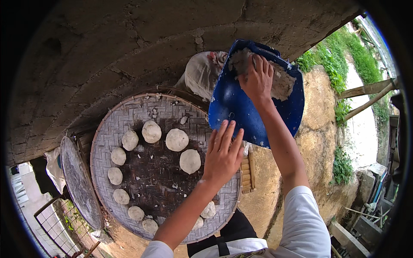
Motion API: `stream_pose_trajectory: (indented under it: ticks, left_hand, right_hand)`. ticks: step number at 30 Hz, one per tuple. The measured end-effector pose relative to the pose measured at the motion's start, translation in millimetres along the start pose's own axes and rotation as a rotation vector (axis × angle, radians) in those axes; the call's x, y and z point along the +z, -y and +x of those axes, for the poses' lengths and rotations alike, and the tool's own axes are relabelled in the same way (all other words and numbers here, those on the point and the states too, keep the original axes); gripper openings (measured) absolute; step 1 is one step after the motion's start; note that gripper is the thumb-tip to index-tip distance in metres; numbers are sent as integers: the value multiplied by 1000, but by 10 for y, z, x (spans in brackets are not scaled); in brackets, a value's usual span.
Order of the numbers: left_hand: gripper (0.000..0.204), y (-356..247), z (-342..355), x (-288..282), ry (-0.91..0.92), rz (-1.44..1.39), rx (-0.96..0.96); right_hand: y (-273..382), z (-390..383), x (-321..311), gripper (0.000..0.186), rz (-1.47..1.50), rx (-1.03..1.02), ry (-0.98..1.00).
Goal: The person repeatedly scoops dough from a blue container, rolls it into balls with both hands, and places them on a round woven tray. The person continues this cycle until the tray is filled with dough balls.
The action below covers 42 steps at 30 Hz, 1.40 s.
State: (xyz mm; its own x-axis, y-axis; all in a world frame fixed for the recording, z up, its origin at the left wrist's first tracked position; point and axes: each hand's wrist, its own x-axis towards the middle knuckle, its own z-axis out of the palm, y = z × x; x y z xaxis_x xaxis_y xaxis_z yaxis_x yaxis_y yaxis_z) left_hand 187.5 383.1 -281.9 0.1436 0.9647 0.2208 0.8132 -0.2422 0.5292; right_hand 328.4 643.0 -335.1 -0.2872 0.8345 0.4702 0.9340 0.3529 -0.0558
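My right hand point(259, 81) reaches into a blue plastic basin point(249, 122), its fingers bent and pressed into a pale, crumbly mass of dough point(284, 84) at the far side. The fingertips are partly hidden. My left hand point(223, 150) is open with fingers spread, its tips by the basin's near rim; it holds nothing. Below it lies a round woven bamboo tray point(109, 142), its middle dark. Several pale dough balls, such as the large one point(190, 161) beside my left hand, form a ring on the tray. My left forearm partly covers the near ones.
A whitish sack point(202, 75) stands behind the tray, against a rough block wall point(107, 56). Another round woven tray point(79, 182) leans on edge at the left, near a wire rack point(56, 223). Wooden poles point(370, 96) and grass are at the right.
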Motion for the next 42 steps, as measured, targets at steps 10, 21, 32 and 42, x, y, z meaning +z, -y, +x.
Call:
stream_pose_trajectory:
  ticks: [10,21,32,42]
  left_hand:
    - [42,181,343,527,150,182,139]
    - [43,163,347,587,174,178,129]
    - [43,149,323,633,177,188,109]
    - [40,135,301,686,190,205,79]
  right_hand:
    - [110,-138,122,78,19,106,203]
    - [142,-173,169,70,41,112,244]
    - [133,-260,150,45,64,18,276]
    - [-100,-642,-52,62,140,146,138]
